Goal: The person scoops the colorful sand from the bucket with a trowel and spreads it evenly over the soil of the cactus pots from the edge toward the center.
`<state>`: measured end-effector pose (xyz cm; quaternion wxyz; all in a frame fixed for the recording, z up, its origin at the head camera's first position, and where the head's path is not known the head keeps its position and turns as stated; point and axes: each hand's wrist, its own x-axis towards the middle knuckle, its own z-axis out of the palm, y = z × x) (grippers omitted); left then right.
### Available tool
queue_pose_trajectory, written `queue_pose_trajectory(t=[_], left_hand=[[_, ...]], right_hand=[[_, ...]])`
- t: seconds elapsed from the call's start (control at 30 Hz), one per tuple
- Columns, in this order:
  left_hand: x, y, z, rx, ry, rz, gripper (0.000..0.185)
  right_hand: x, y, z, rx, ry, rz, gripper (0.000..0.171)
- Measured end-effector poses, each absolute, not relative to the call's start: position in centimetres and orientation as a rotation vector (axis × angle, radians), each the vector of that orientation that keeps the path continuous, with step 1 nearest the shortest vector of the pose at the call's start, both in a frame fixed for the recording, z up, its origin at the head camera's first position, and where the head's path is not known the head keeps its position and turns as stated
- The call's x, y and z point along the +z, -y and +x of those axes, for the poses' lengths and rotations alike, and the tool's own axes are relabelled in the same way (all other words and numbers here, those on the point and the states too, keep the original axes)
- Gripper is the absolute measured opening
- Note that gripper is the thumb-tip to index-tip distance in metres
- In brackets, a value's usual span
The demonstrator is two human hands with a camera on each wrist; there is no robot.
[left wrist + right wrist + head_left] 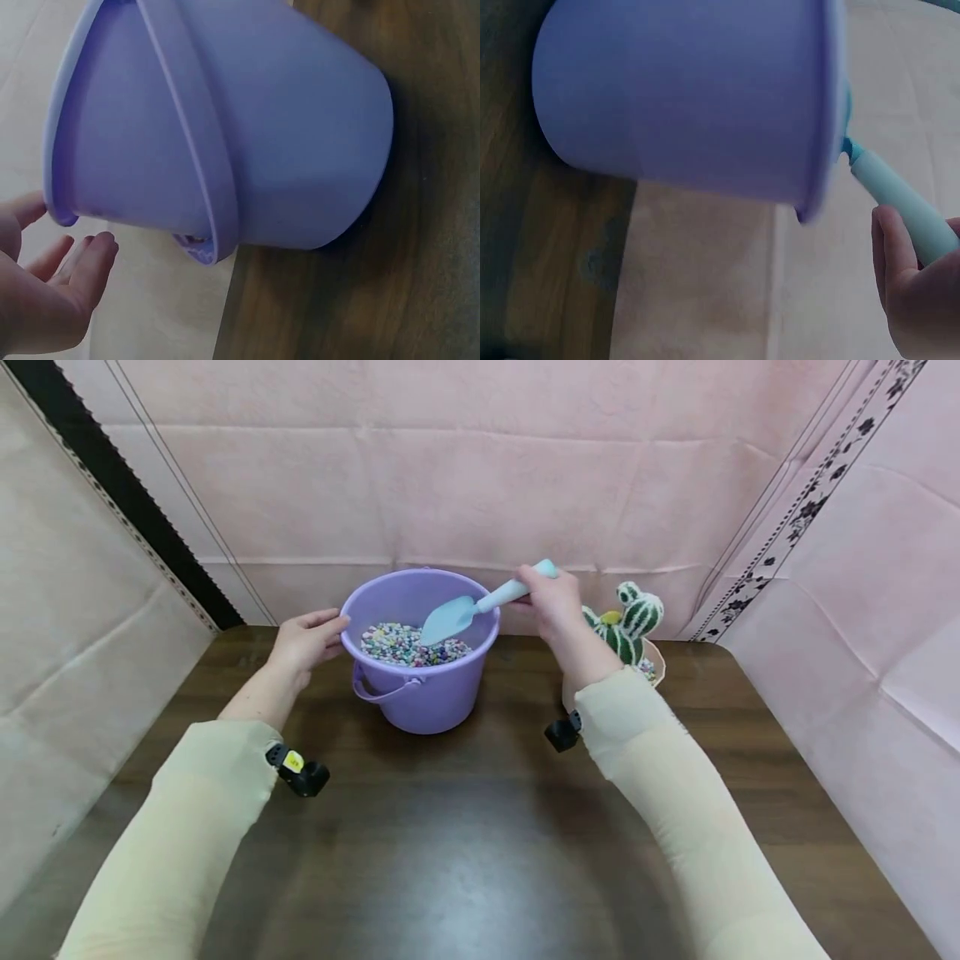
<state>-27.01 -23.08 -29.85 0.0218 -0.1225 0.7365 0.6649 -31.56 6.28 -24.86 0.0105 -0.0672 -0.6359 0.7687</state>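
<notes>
Two pink-draped walls enclose the dark wooden table (465, 860); right hand (553, 602) grips trowel (480, 606), left hand (303, 642) relaxed.

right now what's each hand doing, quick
Left hand: open, fingers straight, at the rim of the purple bucket.
Right hand: holding the light blue trowel by its handle.

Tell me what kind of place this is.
Probably a staged tabletop set rather than a lived-in room: pink cloth backdrops screen a dark wooden table, which carries only a purple bucket of coloured pebbles and a toy cactus.
</notes>
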Motion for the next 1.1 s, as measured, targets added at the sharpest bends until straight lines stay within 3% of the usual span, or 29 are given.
queue_pose_trajectory(t=[0.33, 0.83, 1.1], left_hand=[[-29.8, 21.7, -27.0, 2.132, -2.223, -0.381, 0.053], [-29.6, 22.0, -27.0, 2.221, -2.184, -0.435, 0.053], [-29.8, 22.0, -27.1, 2.186, -2.212, -0.444, 0.052]], right_hand=[[-27.4, -2.7, -32.6, 1.924, 2.354, -0.208, 0.015], [-27.2, 1.0, -32.3, 2.128, 2.285, -0.237, 0.006], [-27.9, 2.0, -31.9, 2.247, 2.231, -0.302, 0.017]])
